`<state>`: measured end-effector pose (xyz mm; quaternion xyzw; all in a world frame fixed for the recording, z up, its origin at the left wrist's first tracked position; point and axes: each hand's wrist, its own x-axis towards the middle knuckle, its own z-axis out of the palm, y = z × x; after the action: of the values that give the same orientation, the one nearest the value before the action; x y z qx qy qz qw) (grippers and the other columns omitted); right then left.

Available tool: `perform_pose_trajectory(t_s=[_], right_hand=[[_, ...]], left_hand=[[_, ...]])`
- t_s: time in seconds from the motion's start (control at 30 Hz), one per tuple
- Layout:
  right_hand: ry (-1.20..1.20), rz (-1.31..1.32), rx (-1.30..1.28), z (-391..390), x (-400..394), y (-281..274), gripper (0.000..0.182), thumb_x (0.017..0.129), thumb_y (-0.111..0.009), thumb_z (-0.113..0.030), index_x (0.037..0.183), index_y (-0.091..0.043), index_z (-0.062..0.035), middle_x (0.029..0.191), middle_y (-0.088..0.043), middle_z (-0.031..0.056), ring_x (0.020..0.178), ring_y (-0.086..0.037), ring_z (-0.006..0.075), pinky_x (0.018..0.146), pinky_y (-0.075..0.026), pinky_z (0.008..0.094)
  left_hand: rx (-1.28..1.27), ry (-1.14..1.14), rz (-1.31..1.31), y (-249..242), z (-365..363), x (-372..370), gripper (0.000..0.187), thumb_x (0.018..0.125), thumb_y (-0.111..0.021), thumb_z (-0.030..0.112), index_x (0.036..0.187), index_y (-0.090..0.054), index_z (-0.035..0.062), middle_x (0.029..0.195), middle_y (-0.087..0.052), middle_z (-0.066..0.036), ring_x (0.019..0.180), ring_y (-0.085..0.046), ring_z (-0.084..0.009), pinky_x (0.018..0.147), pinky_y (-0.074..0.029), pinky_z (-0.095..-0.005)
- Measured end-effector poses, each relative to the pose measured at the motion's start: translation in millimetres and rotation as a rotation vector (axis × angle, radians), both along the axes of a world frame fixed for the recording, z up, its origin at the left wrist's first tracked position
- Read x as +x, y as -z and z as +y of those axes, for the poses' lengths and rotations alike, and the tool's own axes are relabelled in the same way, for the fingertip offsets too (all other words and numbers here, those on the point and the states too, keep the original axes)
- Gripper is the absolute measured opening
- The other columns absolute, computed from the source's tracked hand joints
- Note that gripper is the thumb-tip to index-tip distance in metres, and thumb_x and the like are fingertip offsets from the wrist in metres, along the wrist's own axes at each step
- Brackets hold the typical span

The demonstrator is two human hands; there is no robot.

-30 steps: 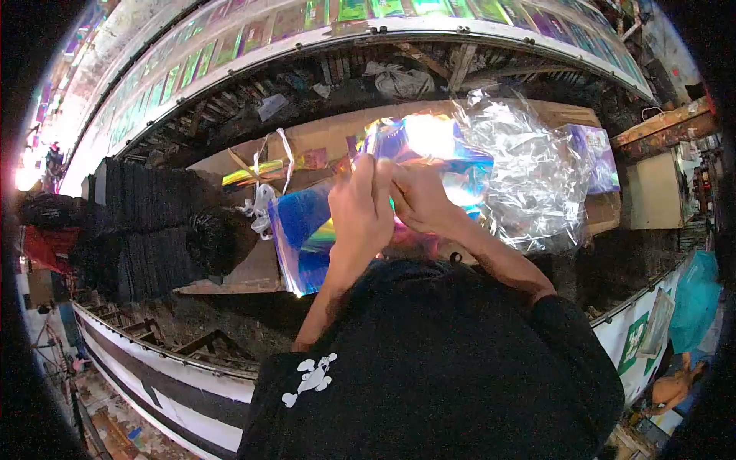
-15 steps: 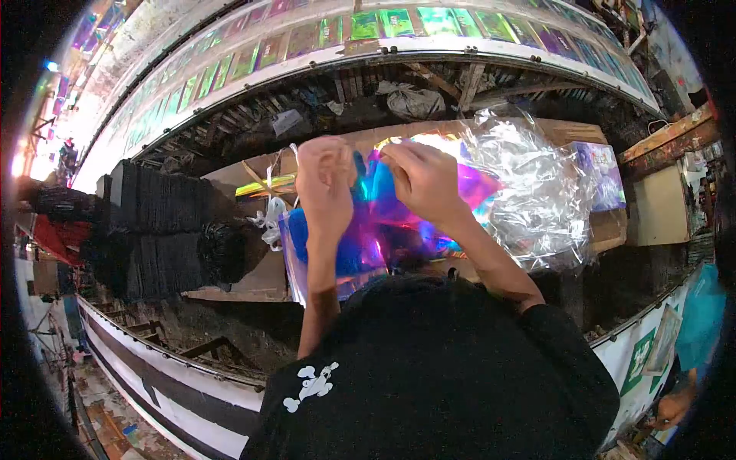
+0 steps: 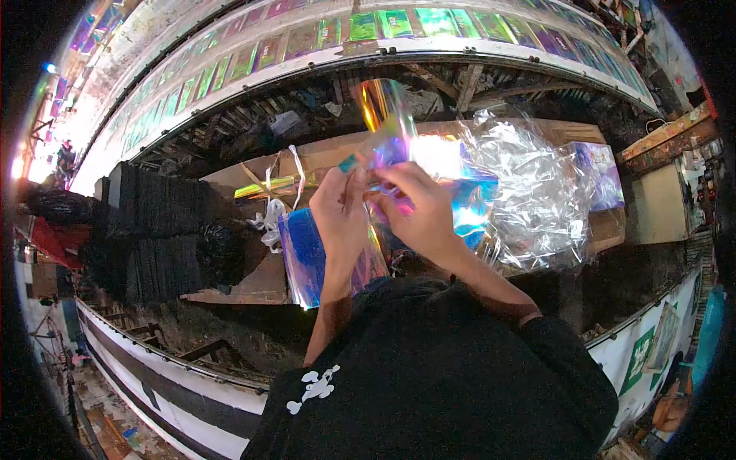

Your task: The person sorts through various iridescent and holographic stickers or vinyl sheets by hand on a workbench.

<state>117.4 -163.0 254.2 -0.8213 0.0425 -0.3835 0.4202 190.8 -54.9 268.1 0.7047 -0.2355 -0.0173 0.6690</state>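
My left hand [image 3: 341,207] and my right hand [image 3: 422,211] are close together above the middle of the cardboard, fingers closed. Between them they grip a shiny iridescent plastic film [image 3: 392,115], which stands up and curves away beyond my fingertips. Just what each fingertip pinches is partly hidden. Under and left of my left wrist lies a blue-violet iridescent sheet [image 3: 303,241]. More shimmering blue film [image 3: 477,201] rests right of my right hand, beside a crumpled clear plastic wrap [image 3: 529,192].
Dark stacked sheets [image 3: 157,222] stand at the left on the cardboard [image 3: 230,285]. White plastic ties [image 3: 270,222] and a yellow-green strip [image 3: 264,188] lie nearby. A violet printed packet [image 3: 598,176] is at the right. Beyond runs a long rack of iridescent pieces [image 3: 379,24].
My hands have come closer together and lower. The film between them now sticks up and away from me, where before it spread blue and magenta beneath my hands.
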Motion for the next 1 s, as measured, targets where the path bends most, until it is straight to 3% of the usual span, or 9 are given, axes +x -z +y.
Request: perform_pose_trajectory(t_s=[0.1, 0.13, 0.23, 0.3, 0.4, 0.53, 0.67, 0.73, 1.0], right_hand=[[-0.069, 0.038, 0.27, -7.5, -5.2, -16.2, 0.03, 0.082, -0.067, 0.0, 0.113, -0.064, -0.0003, 0.099, -0.064, 0.0111, 0.081, -0.065, 0.0169, 0.071, -0.055, 0.0275], [-0.105, 0.037, 0.264, -11.2, -4.5, -16.8, 0.032, 0.084, -0.067, -0.009, 0.114, -0.063, -0.0013, 0.101, -0.064, 0.0133, 0.08, -0.068, 0.0222, 0.065, -0.057, 0.0294], [-0.133, 0.117, 0.33, -11.7, -7.8, -22.8, 0.029, 0.085, -0.066, -0.009, 0.112, -0.064, -0.0002, 0.099, -0.065, 0.0135, 0.079, -0.068, 0.0218, 0.065, -0.057, 0.0297], [-0.109, 0.112, 0.313, -12.5, -7.6, -19.4, 0.028, 0.085, -0.066, -0.01, 0.111, -0.065, -0.0004, 0.097, -0.065, 0.0136, 0.078, -0.068, 0.0214, 0.064, -0.057, 0.0297], [-0.093, 0.115, 0.296, -17.5, -7.1, -16.2, 0.027, 0.084, -0.067, -0.01, 0.11, -0.066, -0.0011, 0.095, -0.066, 0.0137, 0.077, -0.068, 0.021, 0.063, -0.057, 0.0296], [-0.119, 0.115, 0.294, -21.1, -6.9, -11.7, 0.028, 0.083, -0.068, -0.008, 0.111, -0.067, -0.0024, 0.095, -0.066, 0.0136, 0.076, -0.068, 0.0209, 0.061, -0.057, 0.0288], [-0.116, 0.105, 0.31, -21.0, -8.0, -17.4, 0.028, 0.082, -0.069, -0.006, 0.11, -0.067, -0.0023, 0.093, -0.066, 0.0135, 0.075, -0.068, 0.0204, 0.061, -0.057, 0.0283], [-0.109, 0.117, 0.289, -22.5, -8.5, -18.5, 0.026, 0.083, -0.069, -0.005, 0.109, -0.067, -0.002, 0.093, -0.068, 0.0131, 0.076, -0.069, 0.0194, 0.062, -0.058, 0.028], [-0.141, 0.092, 0.399, -25.9, -10.1, -20.9, 0.022, 0.085, -0.069, -0.008, 0.105, -0.068, 0.0013, 0.097, -0.07, 0.0136, 0.08, -0.07, 0.0194, 0.064, -0.058, 0.0282]], left_hand=[[-0.06, 0.019, 0.099, 1.5, 1.8, -1.5, 0.013, 0.094, -0.063, 0.008, 0.086, -0.064, -0.0018, 0.074, -0.062, 0.002, 0.067, -0.048, -0.0013, 0.058, -0.04, -0.0176], [-0.06, 0.022, 0.1, 1.0, 0.6, -3.7, 0.013, 0.094, -0.063, 0.008, 0.086, -0.064, -0.0018, 0.074, -0.062, 0.002, 0.067, -0.048, -0.0013, 0.058, -0.04, -0.0176], [-0.062, -0.015, -0.028, -3.2, -3.1, -7.7, 0.016, 0.094, -0.064, 0.011, 0.084, -0.065, -0.0019, 0.073, -0.062, 0.003, 0.065, -0.048, -0.0008, 0.056, -0.04, -0.018], [0.061, 0.082, 0.153, -6.4, 0.7, -2.9, 0.02, 0.096, -0.062, 0.016, 0.099, -0.07, -0.0021, 0.077, -0.064, 0.001, 0.069, -0.054, -0.0027, 0.059, -0.042, -0.0165], [-0.04, 0.189, 0.325, -13.4, 2.1, -3.3, 0.023, 0.097, -0.061, 0.018, 0.103, -0.07, -0.0023, 0.078, -0.063, 0.001, 0.07, -0.054, -0.0024, 0.06, -0.046, -0.0175], [0.088, 0.196, 0.226, -17.5, 2.3, -4.3, 0.025, 0.098, -0.059, 0.02, 0.107, -0.07, -0.0005, 0.079, -0.063, 0.001, 0.069, -0.056, -0.0034, 0.06, -0.052, -0.0192], [0.055, 0.197, 0.204, -15.8, 0.7, -5.1, 0.026, 0.098, -0.059, 0.021, 0.107, -0.069, -0.0007, 0.079, -0.064, 0.001, 0.068, -0.056, -0.0028, 0.059, -0.051, -0.0183], [0.04, 0.244, 0.254, -20.5, 2.7, -4.5, 0.028, 0.098, -0.06, 0.019, 0.108, -0.067, -0.0062, 0.087, -0.067, -0.004, 0.078, -0.061, -0.007, 0.069, -0.05, -0.0215], [-0.205, 0.273, 0.355, -0.8, -3.1, 0.6, 0.021, 0.096, -0.062, 0.016, 0.098, -0.069, -0.0034, 0.084, -0.067, -0.003, 0.077, -0.06, -0.0062, 0.068, -0.049, -0.0218]])
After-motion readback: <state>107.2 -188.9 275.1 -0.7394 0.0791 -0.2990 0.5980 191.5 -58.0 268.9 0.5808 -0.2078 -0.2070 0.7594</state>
